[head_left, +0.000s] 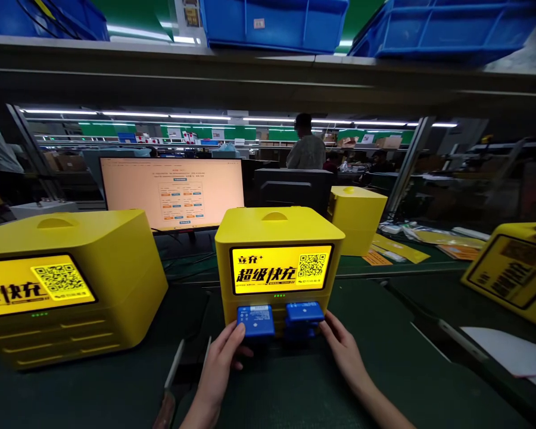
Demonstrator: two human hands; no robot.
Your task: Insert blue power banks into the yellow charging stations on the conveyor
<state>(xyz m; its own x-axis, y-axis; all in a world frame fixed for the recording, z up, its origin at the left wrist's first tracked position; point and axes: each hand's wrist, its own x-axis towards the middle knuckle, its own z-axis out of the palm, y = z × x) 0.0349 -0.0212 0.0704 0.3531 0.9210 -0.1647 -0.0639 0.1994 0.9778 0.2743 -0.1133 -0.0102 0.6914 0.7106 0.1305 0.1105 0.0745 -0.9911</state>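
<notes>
A yellow charging box (279,229) with a lit screen stands on the dark green table in front of me. Two blue power banks stick out of its lower slots. My left hand (223,360) has its fingers closed around the left blue power bank (256,320). My right hand (343,345) grips the right blue power bank (304,312) from its right side. A further blue piece sits just under the right one, partly hidden.
A second yellow box (67,286) stands at the left, a third (513,271) at the right edge, a fourth (357,217) behind. A lit monitor (173,192) is behind. A tool with a wooden handle (168,390) lies near my left wrist. Blue bins sit on the shelf above. People stand far off.
</notes>
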